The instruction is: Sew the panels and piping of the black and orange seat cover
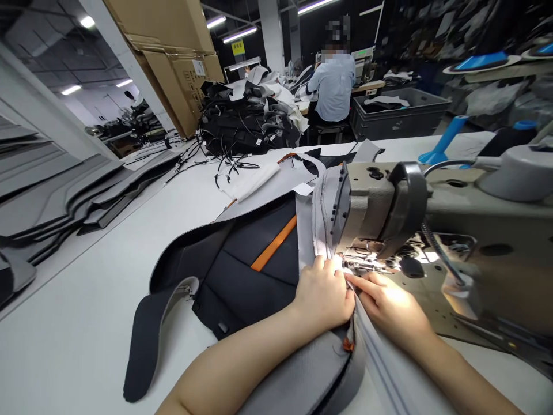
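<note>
A sewing machine [367,202] stands at the right, its lamp lighting the seam under the head. My left hand [324,291] is closed over the edge of a black and grey backpack piece [259,248] with an orange stripe, just in front of the presser foot [360,265]. Close beside it, my right hand [389,302] has its index finger stretched toward the foot and the other fingers curled, pinching a long pale grey strip [380,366] with darker lines along it. That strip runs from the foot toward me. The needle itself cannot be made out. A dark padded strap [144,340] lies at the bag piece's left.
Stacked grey and black panels [56,178] lie along the left. Behind the white table [86,288] are a heap of black and grey pieces [254,115], a tall cardboard box [173,63], a grey crate [400,115] and a seated person [334,86]. A blue thread stand [444,141] rises behind the machine.
</note>
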A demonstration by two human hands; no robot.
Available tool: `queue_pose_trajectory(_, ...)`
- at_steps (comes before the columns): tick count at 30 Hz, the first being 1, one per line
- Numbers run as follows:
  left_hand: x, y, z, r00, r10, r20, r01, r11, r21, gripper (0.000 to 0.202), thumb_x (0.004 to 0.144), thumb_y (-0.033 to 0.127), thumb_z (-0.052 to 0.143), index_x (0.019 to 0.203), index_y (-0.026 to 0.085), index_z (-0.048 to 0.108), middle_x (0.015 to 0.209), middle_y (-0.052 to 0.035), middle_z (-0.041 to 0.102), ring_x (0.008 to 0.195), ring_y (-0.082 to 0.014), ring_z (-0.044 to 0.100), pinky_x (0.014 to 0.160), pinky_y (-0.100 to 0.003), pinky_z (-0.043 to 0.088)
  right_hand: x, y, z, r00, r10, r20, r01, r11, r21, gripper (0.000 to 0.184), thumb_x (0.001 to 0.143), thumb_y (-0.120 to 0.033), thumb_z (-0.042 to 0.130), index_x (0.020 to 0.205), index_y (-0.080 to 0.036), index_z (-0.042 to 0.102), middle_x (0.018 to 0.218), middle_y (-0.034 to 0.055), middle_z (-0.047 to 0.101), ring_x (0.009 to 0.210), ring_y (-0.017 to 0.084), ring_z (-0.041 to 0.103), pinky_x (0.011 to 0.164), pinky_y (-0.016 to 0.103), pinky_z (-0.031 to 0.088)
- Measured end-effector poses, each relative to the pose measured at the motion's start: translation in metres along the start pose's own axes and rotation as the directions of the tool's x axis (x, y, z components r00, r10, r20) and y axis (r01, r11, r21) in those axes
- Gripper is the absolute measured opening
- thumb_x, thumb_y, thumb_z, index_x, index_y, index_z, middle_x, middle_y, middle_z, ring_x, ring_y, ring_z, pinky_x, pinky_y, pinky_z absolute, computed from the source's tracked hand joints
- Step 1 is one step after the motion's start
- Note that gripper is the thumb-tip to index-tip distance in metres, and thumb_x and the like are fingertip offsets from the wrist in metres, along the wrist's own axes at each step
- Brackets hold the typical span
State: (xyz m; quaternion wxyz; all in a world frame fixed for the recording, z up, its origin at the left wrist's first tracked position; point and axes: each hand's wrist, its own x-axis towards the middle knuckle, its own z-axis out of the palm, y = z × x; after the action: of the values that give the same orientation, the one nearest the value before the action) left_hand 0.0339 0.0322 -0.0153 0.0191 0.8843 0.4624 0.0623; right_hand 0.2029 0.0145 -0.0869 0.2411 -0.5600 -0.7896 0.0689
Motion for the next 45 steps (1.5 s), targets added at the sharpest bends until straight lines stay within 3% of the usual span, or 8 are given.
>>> queue_pose_trajectory(6, 0.019, -0.014, 0.007, 0.998, 0.045, -0.05, -0.046, 0.999, -0.011, 0.027, 0.084, 0.034, 0.049, 0.082, 0.014, 0.066, 0.086, -0.0118, 0.06, 0.094, -0.0278, 0.051, 0.068, -0.036, 0.048, 0.005, -0.008, -0.011, 0.967, 0.208, 0.146, -0.234, 0.953, 0.193, 0.035, 0.089, -0.048, 0.037, 0.083, -0.024, 0.062, 0.075, 0.0015, 0.066, 0.068, 0.019, 0.061, 0.06, 0.029, 0.046)
queue_pose_trajectory(11, -0.001, -0.014, -0.011, 0.999, 0.05, 0.017, -0.046, 0.983, -0.179, 0.038, 0.088, 0.042, 0.045, 0.101, 0.013, 0.066, 0.103, -0.0122, 0.058, 0.102, -0.027, 0.048, 0.089, -0.041, 0.043, 0.002, -0.011, -0.019, 0.966, 0.117, 0.23, -0.165, 0.965, 0.203, 0.028, 0.083, -0.04, 0.041, 0.064, -0.022, 0.053, 0.069, 0.0037, 0.059, 0.072, 0.021, 0.054, 0.066, 0.033, 0.042)
queue_pose_trajectory(16, -0.051, -0.002, -0.029, 0.929, 0.08, 0.362, 0.031, 0.956, -0.292, 0.109, 0.057, 0.046, 0.072, 0.144, 0.005, 0.022, 0.127, -0.0197, 0.043, 0.11, -0.035, 0.043, 0.095, -0.048, 0.039, 0.004, 0.005, -0.03, 0.944, 0.127, 0.306, -0.258, 0.862, 0.437, 0.029, 0.081, -0.043, 0.032, 0.063, -0.023, 0.042, 0.063, 0.0025, 0.052, 0.064, 0.019, 0.053, 0.059, 0.031, 0.045)
queue_pose_trajectory(23, -0.026, -0.041, -0.041, 0.9, -0.069, 0.431, 0.242, 0.902, -0.359, 0.041, 0.063, 0.005, 0.042, 0.095, 0.012, 0.066, 0.076, -0.0032, 0.06, 0.07, -0.0167, 0.056, 0.061, -0.023, 0.042, 0.002, 0.023, -0.027, 0.957, 0.127, 0.26, -0.232, 0.872, 0.43, 0.028, 0.084, -0.035, 0.029, 0.069, -0.022, 0.049, 0.062, 0.0018, 0.055, 0.058, 0.018, 0.055, 0.054, 0.03, 0.046)
queue_pose_trajectory(27, 0.001, -0.056, -0.062, 0.923, -0.171, 0.345, 0.284, 0.906, -0.312, 0.029, 0.063, -0.001, 0.037, 0.071, 0.011, 0.063, 0.087, -0.0046, 0.062, 0.08, -0.0163, 0.057, 0.069, -0.022, 0.042, -0.007, 0.018, -0.027, 0.99, 0.125, 0.07, -0.14, 0.946, 0.291, 0.02, 0.078, -0.026, 0.042, 0.09, -0.02, 0.057, 0.079, 0.0069, 0.061, 0.072, 0.023, 0.056, 0.06, 0.034, 0.043)
queue_pose_trajectory(34, -0.001, -0.025, -0.078, 0.958, -0.01, 0.288, 0.018, 1.0, -0.023, 0.033, 0.07, 0.002, 0.041, 0.086, 0.017, 0.066, 0.084, -0.0028, 0.06, 0.074, -0.0148, 0.054, 0.061, -0.022, 0.036, -0.009, -0.035, -0.023, 0.944, -0.329, -0.006, 0.323, 0.924, 0.204, 0.021, 0.081, -0.013, 0.039, 0.078, -0.02, 0.059, 0.079, 0.0062, 0.059, 0.079, 0.019, 0.053, 0.074, 0.032, 0.043)
queue_pose_trajectory(38, -0.003, 0.0, -0.078, 0.937, 0.076, 0.341, -0.104, 0.993, 0.063, 0.022, 0.073, 0.005, 0.045, 0.08, 0.016, 0.063, 0.079, -0.0041, 0.06, 0.07, -0.0156, 0.054, 0.055, -0.024, 0.032, 0.005, -0.06, -0.002, 0.929, -0.367, -0.038, 0.368, 0.916, 0.159, 0.027, 0.071, -0.01, 0.044, 0.093, -0.012, 0.06, 0.094, 0.0134, 0.06, 0.091, 0.025, 0.052, 0.081, 0.037, 0.044)
queue_pose_trajectory(45, -0.013, 0.017, -0.05, 0.927, -0.056, 0.37, 0.073, 0.997, -0.032, 0.028, 0.076, 0.04, 0.056, 0.09, 0.016, 0.06, 0.075, -0.0057, 0.062, 0.066, -0.0207, 0.057, 0.052, -0.025, 0.034, -0.008, -0.064, 0.004, 0.926, -0.377, -0.016, 0.377, 0.921, 0.102, 0.023, 0.068, -0.012, 0.05, 0.086, -0.017, 0.062, 0.088, 0.0089, 0.061, 0.087, 0.022, 0.053, 0.081, 0.034, 0.043)
